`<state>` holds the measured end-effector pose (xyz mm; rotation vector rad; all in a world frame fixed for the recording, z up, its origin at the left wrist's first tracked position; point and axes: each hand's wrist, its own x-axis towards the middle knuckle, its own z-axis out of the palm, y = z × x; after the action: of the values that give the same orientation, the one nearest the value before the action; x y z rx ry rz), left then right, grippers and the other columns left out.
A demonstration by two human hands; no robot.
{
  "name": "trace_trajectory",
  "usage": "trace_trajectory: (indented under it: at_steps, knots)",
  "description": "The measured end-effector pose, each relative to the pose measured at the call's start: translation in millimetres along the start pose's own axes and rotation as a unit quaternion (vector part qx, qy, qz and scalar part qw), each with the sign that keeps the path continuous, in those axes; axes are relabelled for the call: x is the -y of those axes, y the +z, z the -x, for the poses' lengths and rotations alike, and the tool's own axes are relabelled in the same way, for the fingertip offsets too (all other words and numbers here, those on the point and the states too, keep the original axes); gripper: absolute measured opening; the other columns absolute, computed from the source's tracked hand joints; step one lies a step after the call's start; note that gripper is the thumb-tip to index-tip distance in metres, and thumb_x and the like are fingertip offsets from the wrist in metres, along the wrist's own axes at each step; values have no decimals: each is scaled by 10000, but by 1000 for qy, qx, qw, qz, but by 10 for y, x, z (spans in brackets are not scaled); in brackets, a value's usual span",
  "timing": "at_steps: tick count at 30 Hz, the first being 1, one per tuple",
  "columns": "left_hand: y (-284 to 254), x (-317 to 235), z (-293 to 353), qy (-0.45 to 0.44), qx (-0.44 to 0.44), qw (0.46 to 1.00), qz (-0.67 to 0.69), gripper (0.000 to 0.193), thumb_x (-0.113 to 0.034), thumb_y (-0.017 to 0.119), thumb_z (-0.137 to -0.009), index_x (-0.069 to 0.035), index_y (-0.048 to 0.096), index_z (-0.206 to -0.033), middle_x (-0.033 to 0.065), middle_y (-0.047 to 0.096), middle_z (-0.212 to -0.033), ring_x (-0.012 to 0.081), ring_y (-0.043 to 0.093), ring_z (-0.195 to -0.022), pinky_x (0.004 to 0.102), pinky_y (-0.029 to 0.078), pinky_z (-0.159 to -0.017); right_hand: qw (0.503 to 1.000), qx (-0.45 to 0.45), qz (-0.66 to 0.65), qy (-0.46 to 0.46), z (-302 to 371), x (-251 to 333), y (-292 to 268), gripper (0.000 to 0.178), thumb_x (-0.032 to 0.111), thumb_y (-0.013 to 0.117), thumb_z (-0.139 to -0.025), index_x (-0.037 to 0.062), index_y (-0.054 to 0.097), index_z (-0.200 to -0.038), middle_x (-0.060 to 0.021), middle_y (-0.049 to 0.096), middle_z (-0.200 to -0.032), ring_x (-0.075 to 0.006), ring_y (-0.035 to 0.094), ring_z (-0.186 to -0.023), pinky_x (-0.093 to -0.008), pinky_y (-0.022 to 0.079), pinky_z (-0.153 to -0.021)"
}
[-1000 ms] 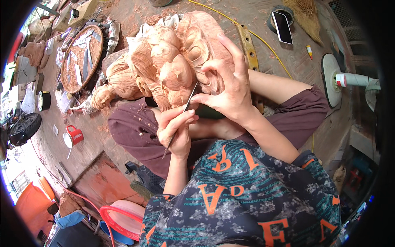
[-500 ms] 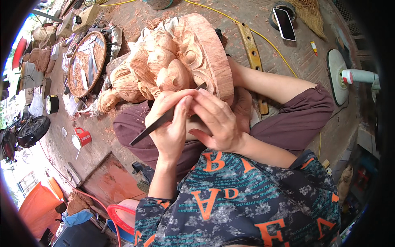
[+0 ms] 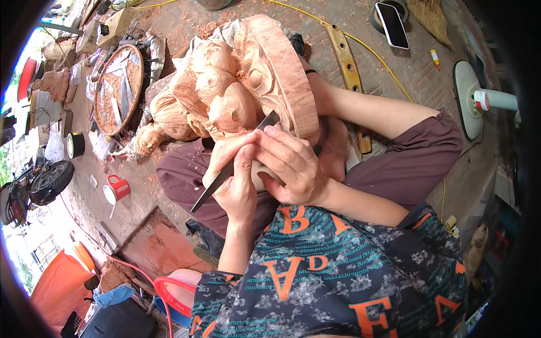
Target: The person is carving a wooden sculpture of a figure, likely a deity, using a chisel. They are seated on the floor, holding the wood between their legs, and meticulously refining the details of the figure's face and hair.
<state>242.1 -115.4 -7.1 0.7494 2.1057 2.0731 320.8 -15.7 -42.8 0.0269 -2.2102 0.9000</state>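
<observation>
A dark, flat steel carving chisel (image 3: pixel 211 191) slants across both my hands, its wide end resting near the carved wood. My left hand (image 3: pixel 235 186) is closed round its shaft, thumb laid along it. The fingers of my right hand (image 3: pixel 293 169) press on the chisel close to its upper end, beside the left fingertips. Just beyond lies a pale reddish wood carving (image 3: pixel 217 84) with rounded, fruit-like forms and a thick, smooth base on its right side. My fingers hide where the hands meet the lower edge of the carving.
A round basket (image 3: pixel 141 107) of wood chips and flat metal tools stands left. A red mug (image 3: pixel 119 188) is below it. Beyond my bent leg lie a yellow perforated bar (image 3: pixel 345 62), a phone (image 3: pixel 393 25) and a yellow cable (image 3: pixel 389 73). A fan (image 3: pixel 468 101) stands right.
The chisel has slid up through my fingers and tilted more steeply; more of its wide end shows past the fingertips. My hands sit slightly lower against the carving.
</observation>
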Motion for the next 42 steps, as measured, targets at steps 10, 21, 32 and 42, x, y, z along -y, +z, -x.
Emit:
trace_trajectory:
  at_steps: [10,21,32,42]
  knots:
    - [-119,105,97,79,-20,994,-70,105,-3,634,-860,24,683,-948,133,657,-914,203,605,-854,300,474,-786,998,52,-30,-6,-29,20,-65,510,37,633,-691,41,612,-1201,-92,555,-1313,-255,496,-1261,-385,427,-982]
    - [-104,-315,-369,-75,108,986,-99,116,-54,645,-890,34,693,-949,66,652,-811,91,583,-667,208,468,-601,999,5,-31,2,-40,21,-51,513,9,595,-774,-18,541,-1284,-168,525,-1330,-330,489,-1250,-416,397,-1062]
    - [-63,-461,-659,-133,131,976,-113,113,-63,666,-878,43,691,-907,47,655,-764,73,584,-627,199,465,-560,996,54,-61,37,-171,52,-40,578,63,527,-812,-8,448,-1380,-185,409,-1437,-318,386,-1344,-415,348,-1093]
    - [-30,-529,-754,-137,202,960,-137,108,-61,663,-873,41,689,-894,48,631,-769,71,570,-652,202,451,-560,997,-19,-76,6,-115,-4,19,472,112,473,-899,-51,467,-1342,-222,442,-1393,-364,424,-1305,-433,345,-1101]
